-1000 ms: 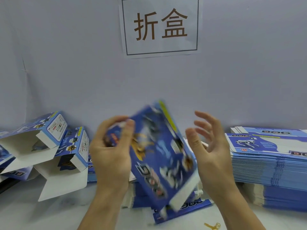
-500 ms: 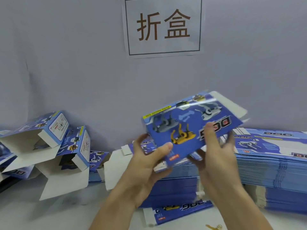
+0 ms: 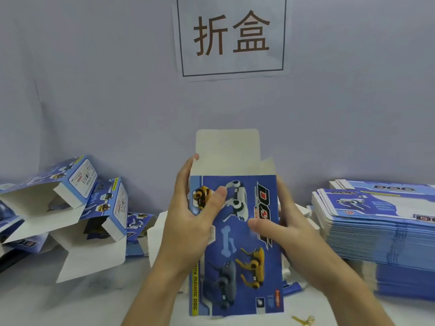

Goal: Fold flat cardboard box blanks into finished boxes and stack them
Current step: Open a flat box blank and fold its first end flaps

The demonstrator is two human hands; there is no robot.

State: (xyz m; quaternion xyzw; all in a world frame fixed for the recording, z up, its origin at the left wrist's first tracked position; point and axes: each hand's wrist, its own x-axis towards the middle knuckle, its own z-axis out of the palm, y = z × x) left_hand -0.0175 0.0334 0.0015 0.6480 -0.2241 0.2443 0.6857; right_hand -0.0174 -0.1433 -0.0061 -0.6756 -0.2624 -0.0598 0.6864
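Observation:
I hold a blue box blank (image 3: 237, 262) printed with robot dogs upright in front of me, its white top flap (image 3: 227, 149) standing open. My left hand (image 3: 190, 220) grips its left edge, thumb across the printed face and fingers behind. My right hand (image 3: 282, 229) grips the right edge, thumb on the face. A tall stack of flat blanks (image 3: 381, 231) lies at the right. Folded boxes (image 3: 77, 198) with open flaps lean in a pile at the left.
A grey wall with a paper sign (image 3: 231, 36) rises behind the white table (image 3: 89, 302). More blanks (image 3: 138, 229) lie behind my left hand. A small yellow object (image 3: 303, 320) sits at the table's front edge.
The blank has swung from a tilted, sideways hold to upright and lengthwise, lower and nearer to me. Both hands shifted to its side edges, and the top flap now stands up.

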